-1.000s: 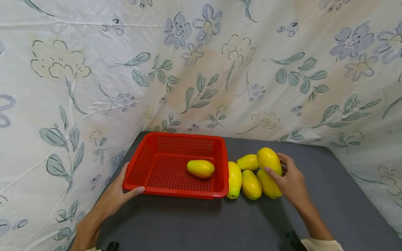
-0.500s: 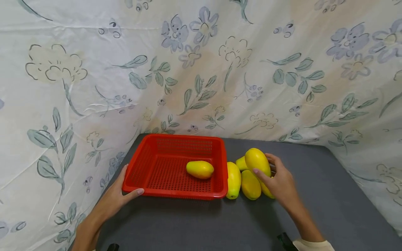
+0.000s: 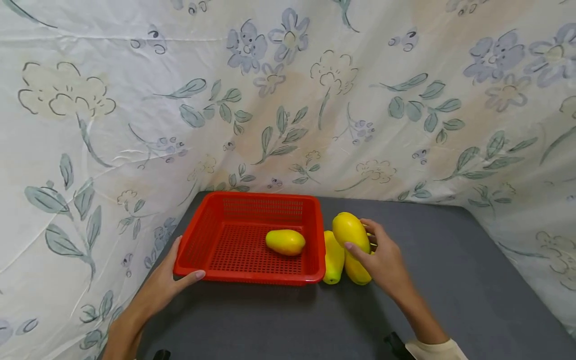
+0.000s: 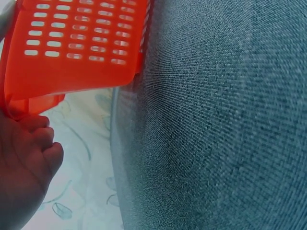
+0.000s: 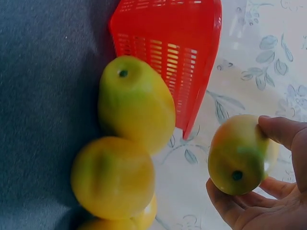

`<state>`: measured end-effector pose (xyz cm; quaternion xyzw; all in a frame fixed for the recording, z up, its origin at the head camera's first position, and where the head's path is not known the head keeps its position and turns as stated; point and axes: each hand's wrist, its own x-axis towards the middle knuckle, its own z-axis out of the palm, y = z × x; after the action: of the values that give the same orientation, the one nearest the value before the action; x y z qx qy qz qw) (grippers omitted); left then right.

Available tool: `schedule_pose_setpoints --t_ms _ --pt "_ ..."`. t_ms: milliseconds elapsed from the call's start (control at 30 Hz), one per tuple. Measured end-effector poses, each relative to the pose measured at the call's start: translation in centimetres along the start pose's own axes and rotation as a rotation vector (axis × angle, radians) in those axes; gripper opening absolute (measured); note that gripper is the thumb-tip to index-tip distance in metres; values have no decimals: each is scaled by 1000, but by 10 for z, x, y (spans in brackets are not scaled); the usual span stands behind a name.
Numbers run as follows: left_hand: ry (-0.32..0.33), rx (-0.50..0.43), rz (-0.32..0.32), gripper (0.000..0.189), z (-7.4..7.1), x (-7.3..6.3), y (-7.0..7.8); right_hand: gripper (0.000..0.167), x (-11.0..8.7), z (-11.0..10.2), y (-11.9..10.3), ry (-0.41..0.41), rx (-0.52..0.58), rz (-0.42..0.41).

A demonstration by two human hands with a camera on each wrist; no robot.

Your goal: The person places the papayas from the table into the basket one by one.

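Observation:
My left hand holds the red plastic basket at its near left corner, thumb over the front rim. In the left wrist view the curled fingers lie against the slotted wall of the basket. One yellow mango lies inside, right of the middle. My right hand grips another mango between thumb and fingers, raised above the ones beside the basket. Its green stem end shows in the right wrist view, where the held mango hangs clear of the others.
Close along the basket's right wall lies a mango, with another mango beside it and more partly hidden behind my right hand. All rest on a dark grey tabletop. A flowered cloth hangs behind and at the sides.
My right hand has carried its mango leftward, over the loose mangoes and closer to the basket. The left hand keeps its hold, and the basket has stayed in place.

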<state>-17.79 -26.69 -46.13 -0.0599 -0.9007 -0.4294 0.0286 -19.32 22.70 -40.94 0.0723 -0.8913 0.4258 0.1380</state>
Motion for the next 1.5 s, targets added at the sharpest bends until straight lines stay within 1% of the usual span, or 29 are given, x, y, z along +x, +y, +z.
schedule_pose_setpoints --t_ms 67,300,467,567,667,767,1000,1167,1267,1367,1500 --pt "2 -7 1 109 0 -1 -1 78 1 3 -3 -10 -1 8" --pt "-2 -18 -2 109 0 0 0 74 0 16 -13 -28 55 -11" --pt "1 -20 2 109 0 0 1 77 -1 24 -24 -77 85 10" --pt "-3 -20 -2 109 0 -1 1 76 0 28 -29 -103 105 -4" --pt "-10 -17 -12 110 0 -1 2 75 0 32 -33 -110 113 -36" --pt "-15 -16 -16 111 0 -1 3 75 0 36 -35 -118 119 -48" --pt "-10 -22 -12 109 2 0 1 76 0 39 -32 -135 142 -41" --pt "-9 -18 -28 112 2 1 2 72 -2 35 -25 -109 105 -73" --pt "-9 -14 -35 114 2 1 2 70 -2 32 -21 -90 101 -87" --pt "-11 -13 -34 114 1 1 1 68 -3 29 -17 -76 91 -86" --pt "-14 -10 -31 114 0 1 1 67 -4 26 -13 -67 68 -64"
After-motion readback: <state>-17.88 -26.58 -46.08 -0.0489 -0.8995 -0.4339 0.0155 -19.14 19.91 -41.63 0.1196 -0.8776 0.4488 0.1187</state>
